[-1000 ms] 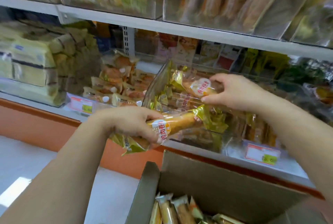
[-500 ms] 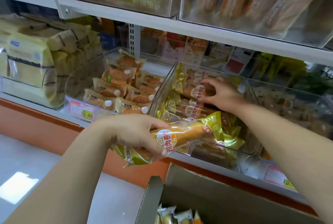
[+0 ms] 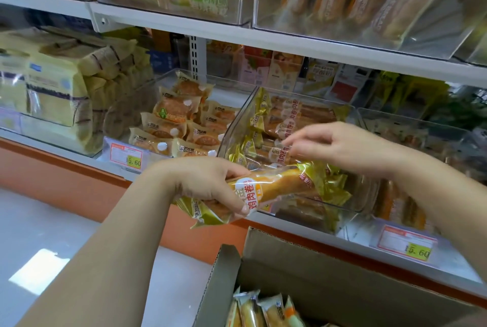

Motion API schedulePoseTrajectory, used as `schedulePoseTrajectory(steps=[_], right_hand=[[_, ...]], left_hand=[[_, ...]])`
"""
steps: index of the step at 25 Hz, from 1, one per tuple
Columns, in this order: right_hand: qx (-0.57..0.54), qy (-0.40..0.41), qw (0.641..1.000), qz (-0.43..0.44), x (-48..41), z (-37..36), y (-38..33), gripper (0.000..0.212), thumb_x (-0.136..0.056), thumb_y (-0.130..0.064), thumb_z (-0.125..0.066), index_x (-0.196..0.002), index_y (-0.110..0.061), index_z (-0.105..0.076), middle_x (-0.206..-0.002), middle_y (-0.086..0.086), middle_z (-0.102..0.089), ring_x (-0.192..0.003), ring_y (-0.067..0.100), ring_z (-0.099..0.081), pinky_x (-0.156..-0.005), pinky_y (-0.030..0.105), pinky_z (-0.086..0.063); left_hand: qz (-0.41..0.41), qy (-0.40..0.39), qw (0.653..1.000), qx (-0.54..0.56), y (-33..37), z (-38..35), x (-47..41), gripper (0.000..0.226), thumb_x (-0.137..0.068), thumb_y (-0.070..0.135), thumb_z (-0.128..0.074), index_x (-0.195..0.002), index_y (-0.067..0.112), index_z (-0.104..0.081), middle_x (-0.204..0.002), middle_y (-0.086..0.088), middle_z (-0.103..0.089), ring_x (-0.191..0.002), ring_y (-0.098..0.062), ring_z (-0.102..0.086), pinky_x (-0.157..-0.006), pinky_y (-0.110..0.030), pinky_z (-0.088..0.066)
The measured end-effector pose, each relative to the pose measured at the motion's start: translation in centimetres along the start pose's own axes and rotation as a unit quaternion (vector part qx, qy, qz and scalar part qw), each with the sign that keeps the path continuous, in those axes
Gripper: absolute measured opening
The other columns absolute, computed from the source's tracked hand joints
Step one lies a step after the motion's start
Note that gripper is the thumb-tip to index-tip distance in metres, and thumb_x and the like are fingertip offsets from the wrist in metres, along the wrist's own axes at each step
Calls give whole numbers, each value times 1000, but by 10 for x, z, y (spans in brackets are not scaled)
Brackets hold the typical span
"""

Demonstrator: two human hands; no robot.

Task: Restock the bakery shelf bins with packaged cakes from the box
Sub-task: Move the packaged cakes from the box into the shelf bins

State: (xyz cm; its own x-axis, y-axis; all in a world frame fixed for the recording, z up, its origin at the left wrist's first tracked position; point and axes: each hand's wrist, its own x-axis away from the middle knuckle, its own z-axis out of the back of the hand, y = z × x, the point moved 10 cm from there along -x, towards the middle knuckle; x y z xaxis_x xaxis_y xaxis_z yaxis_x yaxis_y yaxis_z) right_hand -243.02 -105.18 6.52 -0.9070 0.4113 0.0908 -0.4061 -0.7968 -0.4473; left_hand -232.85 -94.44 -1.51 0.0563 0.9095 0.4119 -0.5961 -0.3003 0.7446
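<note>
1. Your left hand (image 3: 200,184) grips one cake (image 3: 276,189) round its near end. The cake is in the air, just in front of the bin (image 3: 237,126) and above the box (image 3: 290,261).
2. Your right hand (image 3: 345,147) is apart from the left one. It hovers over the bin with loose fingers pointing left. It is a bit blurry, but it seems to hold nothing.
3. The cake is long. It runs from low left up to the right, and its far end is near the bin's front wall. The bin lies just past that end, up and away from you. Your right hand is nearer the bin, but your left hand has the cake.
4. The bin sits at the front edge of the shelf (image 3: 79,158). Its walls are clear, hard plastic, and more long cakes lie inside.
5. The cake's wrapper is shiny and crinkly, clear in the middle and gold at both ends. I think it could slip.
6. The box is plain brown cardboard with more packs standing in it.
</note>
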Motion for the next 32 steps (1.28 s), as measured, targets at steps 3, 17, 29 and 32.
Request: schedulePoseTrajectory(steps=[3, 17, 29, 32], right_hand=[[225, -15, 972, 66, 23, -20, -17, 67, -73, -67, -62, -135, -50, -40, -115, -34, -44, -108, -8, -41, -94, 20, -36], [172, 108, 962, -184, -18, 10, 94, 50, -87, -53, -59, -132, -37, -46, -129, -4, -52, -114, 19, -49, -93, 35, -43], [294, 137, 916, -234, -14, 21, 93, 56, -90, -45, -59, -141, -42, -37, -139, -2, -46, -130, 26, -35, -103, 43, -38], [292, 100, 918, -250, -20, 19, 108, 53, -89, -49, -58, -139, -44, -42, -146, -6, -43, -139, 27, -27, -113, 47, -26]], left_hand=[[-8, 4, 1000, 1, 15, -1, -2, 33, -79, 29, -79, -110, 32, -66, -101, 3, -72, -93, -18, -71, -88, -40, -58], [-77, 543, 828, -121, 40, 82, 4, 56, -88, 27, -68, -140, 26, -47, -149, -2, -38, -138, -20, -32, -110, -29, -26], [43, 406, 781, -473, 28, 47, -48, 49, -101, 38, -32, -148, 26, -38, -158, 5, -30, -152, -24, 0, -102, -80, 10], [78, 374, 778, -498, 29, 45, -53, 52, -102, 40, -30, -153, 32, -22, -162, 8, -17, -151, -24, 10, -100, -81, 11]])
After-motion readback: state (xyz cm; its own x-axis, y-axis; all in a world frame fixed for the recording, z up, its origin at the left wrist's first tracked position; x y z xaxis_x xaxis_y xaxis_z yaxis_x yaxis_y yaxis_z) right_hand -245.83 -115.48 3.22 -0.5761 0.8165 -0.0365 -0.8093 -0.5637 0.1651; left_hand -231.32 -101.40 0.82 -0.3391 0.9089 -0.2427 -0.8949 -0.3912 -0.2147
